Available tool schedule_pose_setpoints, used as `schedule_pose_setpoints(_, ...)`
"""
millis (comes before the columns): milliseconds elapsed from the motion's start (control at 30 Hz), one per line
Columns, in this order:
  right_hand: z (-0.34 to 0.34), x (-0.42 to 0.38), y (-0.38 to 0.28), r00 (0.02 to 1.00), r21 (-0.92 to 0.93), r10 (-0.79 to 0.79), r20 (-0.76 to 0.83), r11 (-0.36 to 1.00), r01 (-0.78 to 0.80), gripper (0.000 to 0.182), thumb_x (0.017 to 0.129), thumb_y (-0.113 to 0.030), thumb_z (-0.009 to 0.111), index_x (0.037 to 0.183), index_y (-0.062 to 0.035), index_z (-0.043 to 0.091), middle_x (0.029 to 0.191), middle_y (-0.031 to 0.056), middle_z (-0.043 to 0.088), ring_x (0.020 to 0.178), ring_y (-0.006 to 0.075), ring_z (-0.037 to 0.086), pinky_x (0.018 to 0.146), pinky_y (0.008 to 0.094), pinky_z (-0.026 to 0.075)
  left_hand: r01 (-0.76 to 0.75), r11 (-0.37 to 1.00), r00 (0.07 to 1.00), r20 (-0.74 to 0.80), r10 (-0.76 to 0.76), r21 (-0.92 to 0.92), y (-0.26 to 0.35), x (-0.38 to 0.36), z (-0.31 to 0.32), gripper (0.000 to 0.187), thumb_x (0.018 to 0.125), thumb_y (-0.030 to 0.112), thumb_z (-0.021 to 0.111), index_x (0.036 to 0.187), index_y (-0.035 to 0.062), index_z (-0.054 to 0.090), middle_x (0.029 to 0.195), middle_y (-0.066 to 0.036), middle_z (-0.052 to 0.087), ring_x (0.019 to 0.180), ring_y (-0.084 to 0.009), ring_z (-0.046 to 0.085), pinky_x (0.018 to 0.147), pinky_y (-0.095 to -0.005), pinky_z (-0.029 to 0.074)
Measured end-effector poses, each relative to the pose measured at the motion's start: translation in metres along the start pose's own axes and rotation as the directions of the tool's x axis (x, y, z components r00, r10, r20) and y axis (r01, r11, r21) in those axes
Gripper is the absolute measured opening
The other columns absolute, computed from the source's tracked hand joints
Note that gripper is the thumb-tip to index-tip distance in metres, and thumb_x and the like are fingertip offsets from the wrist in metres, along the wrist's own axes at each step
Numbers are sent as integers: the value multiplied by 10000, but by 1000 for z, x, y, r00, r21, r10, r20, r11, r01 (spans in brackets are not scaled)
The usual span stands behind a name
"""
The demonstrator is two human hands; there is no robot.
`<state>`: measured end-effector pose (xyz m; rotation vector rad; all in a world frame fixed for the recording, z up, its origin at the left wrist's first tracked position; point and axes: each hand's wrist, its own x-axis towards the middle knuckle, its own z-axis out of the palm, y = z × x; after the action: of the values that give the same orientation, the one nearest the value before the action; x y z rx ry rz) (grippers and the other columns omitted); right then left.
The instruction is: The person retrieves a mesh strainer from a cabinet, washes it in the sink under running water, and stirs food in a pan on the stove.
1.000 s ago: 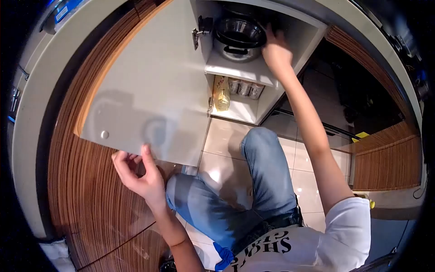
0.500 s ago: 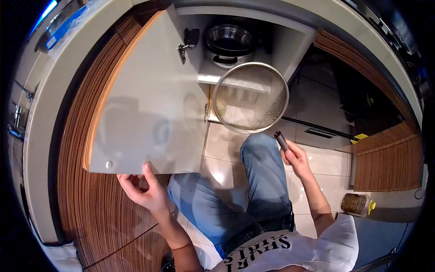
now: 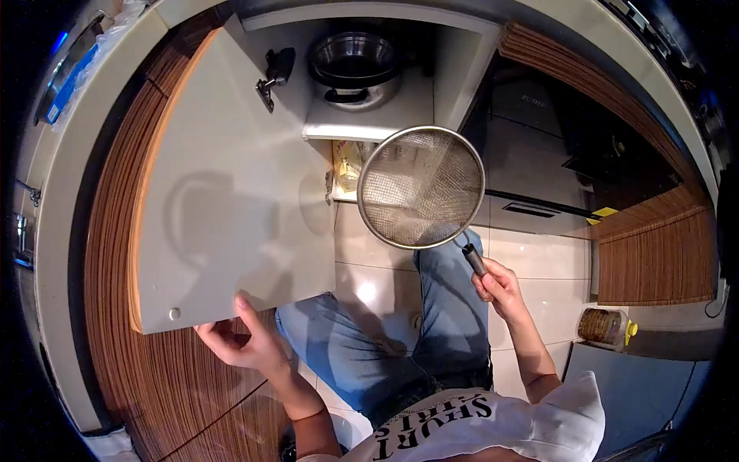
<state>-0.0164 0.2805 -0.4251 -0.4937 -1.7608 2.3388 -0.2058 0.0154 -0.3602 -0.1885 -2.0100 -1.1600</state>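
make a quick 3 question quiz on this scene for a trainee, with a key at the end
1. Which hand holds the strainer?
2. True or false: the pot stands on the upper shelf.
3. Where is the left hand?
A) on the pot
B) at the edge of the door
C) on the strainer

Key:
1. The right hand
2. True
3. B
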Motion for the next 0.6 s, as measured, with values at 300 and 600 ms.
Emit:
schedule_pose_setpoints(300,-5,-22,53,937,243,41,-346,969,47,423,835,-243,445,1191,-41,342,651,-19,378,451,34,270,391,163,212,-288,950,956,19,292,-120,23,-20,18,255,648,29,653,790,46,442,815,-73,450,738,-191,448,632,-271,383)
schedule_pose_setpoints(600,-13,-49,70,857,286,43,-513,950,124,406,842,-218,427,1192,-39,325,652,-20,379,421,27,258,375,161,219,-458,753,840,47,540,-473,42,-36,59,485,584,9,664,1012,-6,437,909,-98,530,757,-196,540,605,-264,446)
